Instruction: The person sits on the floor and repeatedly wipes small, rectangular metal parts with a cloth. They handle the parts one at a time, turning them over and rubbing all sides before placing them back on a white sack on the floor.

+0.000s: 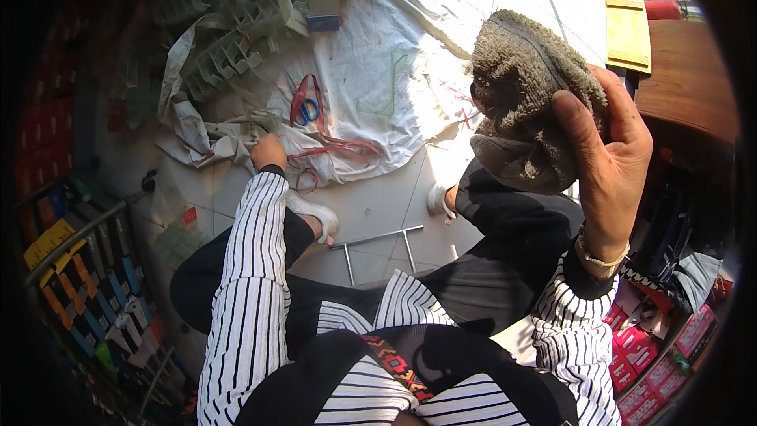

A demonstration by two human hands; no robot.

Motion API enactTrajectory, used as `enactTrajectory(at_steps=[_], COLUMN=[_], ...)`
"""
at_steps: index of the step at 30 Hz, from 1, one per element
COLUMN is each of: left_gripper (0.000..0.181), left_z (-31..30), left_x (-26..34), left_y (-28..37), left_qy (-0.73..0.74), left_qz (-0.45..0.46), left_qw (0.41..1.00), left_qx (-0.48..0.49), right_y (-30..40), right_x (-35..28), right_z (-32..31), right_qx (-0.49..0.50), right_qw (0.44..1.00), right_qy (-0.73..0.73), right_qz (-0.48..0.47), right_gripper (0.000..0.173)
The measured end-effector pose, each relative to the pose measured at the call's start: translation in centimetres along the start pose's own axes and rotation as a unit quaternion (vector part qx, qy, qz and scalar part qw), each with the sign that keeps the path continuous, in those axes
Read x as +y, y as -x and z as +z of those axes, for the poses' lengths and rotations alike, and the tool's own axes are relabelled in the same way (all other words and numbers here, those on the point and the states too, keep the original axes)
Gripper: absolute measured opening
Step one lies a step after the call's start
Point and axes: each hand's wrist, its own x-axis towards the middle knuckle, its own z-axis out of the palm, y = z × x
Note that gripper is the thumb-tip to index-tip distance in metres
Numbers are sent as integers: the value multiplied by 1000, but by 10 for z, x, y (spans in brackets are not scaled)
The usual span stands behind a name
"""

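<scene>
My right hand (621, 142) is raised at the right, with thumb and fingers pinching a dirty grey-brown terry rag (526, 100). The rag is folded, and its pile is matted and stained. My left hand (269, 151) is closed on the bunched near edge of a white cloth sheet (366, 157) spread over the floor. Blue-handled scissors (307, 111) rest on the sheet beside that hand, with a red strip (303, 94) looped around them. Red plastic ties (349, 147) lie loosely across the cloth.
Clear plastic trays (227, 59) pile up on the sheet's far left. A thin clear panel (391, 86) lies on it. Between my feet is a metal frame (378, 239). Racks of boxes (100, 284) stand left, pink boxes (644, 361) right, below a wooden tabletop (686, 77).
</scene>
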Motion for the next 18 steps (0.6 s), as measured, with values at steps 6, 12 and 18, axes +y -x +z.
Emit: enactTrajectory(at_steps=[6,12,18], left_gripper=[8,14,6], left_z=[-56,-171,-256], left_x=[36,86,117], left_y=[3,32,95], left_qy=[221,687,693], left_qz=[-12,100,360], left_qw=[968,689,623], left_qx=[-114,-207,-38], right_y=[-7,-23,-36], right_x=[9,25,28], right_z=[3,16,54], right_qx=[-9,77,119], right_qw=[995,957,941], right_qy=[-92,-250,-276], right_qz=[-40,-126,-153], right_gripper=[30,26,35])
